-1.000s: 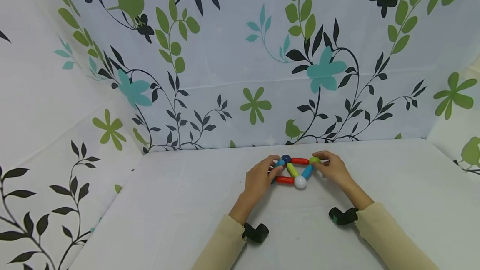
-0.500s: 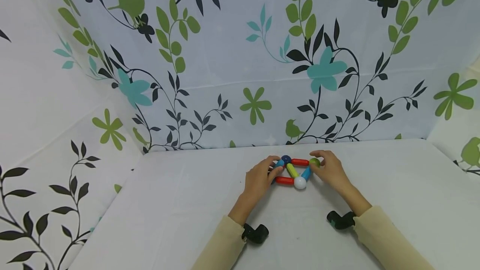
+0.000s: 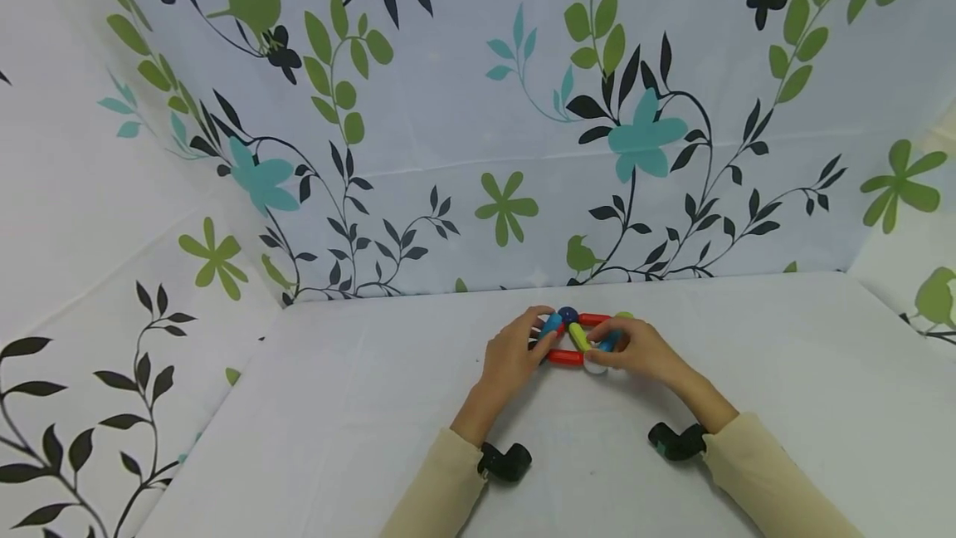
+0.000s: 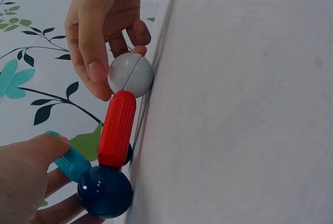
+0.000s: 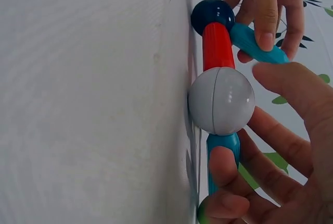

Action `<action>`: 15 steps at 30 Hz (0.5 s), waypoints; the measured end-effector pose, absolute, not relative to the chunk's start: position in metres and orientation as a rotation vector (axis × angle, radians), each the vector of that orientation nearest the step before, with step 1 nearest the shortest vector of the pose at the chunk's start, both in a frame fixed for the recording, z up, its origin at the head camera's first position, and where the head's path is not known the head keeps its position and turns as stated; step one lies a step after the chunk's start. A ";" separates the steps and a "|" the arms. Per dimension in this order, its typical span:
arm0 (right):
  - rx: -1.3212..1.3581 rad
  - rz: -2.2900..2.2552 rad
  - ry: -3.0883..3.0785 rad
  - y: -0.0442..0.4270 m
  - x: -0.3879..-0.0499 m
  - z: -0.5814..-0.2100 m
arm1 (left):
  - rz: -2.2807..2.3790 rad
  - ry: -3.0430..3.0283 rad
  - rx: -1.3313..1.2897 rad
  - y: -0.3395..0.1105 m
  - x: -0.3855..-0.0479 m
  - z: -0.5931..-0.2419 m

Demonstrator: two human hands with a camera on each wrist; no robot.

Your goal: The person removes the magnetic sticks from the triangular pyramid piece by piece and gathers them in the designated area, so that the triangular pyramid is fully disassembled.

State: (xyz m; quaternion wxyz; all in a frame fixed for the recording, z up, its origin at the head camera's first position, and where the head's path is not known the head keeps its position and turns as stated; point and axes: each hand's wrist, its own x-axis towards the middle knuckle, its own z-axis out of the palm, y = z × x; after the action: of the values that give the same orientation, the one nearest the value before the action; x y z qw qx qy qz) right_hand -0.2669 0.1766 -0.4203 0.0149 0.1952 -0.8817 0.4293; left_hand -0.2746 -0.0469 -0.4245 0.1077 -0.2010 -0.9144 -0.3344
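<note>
A frame of magnetic sticks and balls lies on the white table. My left hand (image 3: 511,353) pinches the blue stick (image 4: 73,162) on its left side, beside the near dark blue ball (image 4: 105,191). A red stick (image 4: 115,130) joins that ball to the white ball (image 5: 222,100). My right hand (image 3: 642,347) has thumb and fingers around the white ball, partly covering it in the head view. A second blue stick (image 5: 223,145) runs from the white ball to a green ball (image 3: 624,315). A yellow-green stick (image 3: 578,337) leads to the far dark blue ball (image 3: 568,315).
The white-covered table (image 3: 373,430) spreads around the frame. A patterned cloth (image 3: 448,106) hangs behind its far edge. Both wrists carry black camera mounts, one by the left sleeve (image 3: 448,471) and one by the right sleeve (image 3: 762,463).
My right hand has left the green ball and moved left and nearer, to the white ball. The left hand keeps its hold on the blue stick. The head view has shifted slightly.
</note>
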 end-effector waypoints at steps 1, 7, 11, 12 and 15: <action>0.627 1.329 -2.744 0.176 -0.267 -0.421 | -0.999 -2.690 -0.588 -0.048 -0.275 -0.424; 0.656 1.308 -2.756 0.176 -0.268 -0.423 | -1.102 -2.640 -0.584 -0.053 -0.277 -0.425; 0.648 1.329 -2.757 0.176 -0.267 -0.423 | -1.175 -2.610 -0.544 -0.056 -0.279 -0.427; 0.648 1.336 -2.757 0.176 -0.267 -0.423 | -1.191 -2.606 -0.529 -0.057 -0.280 -0.428; 0.651 1.346 -2.756 0.176 -0.268 -0.424 | -1.210 -2.613 -0.484 -0.058 -0.280 -0.429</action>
State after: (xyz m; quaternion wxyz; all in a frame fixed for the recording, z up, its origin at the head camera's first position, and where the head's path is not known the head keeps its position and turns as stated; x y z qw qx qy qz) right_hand -0.2680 0.1759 -0.4237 0.0031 0.2075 -0.8791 0.4292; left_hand -0.2803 -0.0584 -0.4292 0.1107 -0.1647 -0.8893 -0.4119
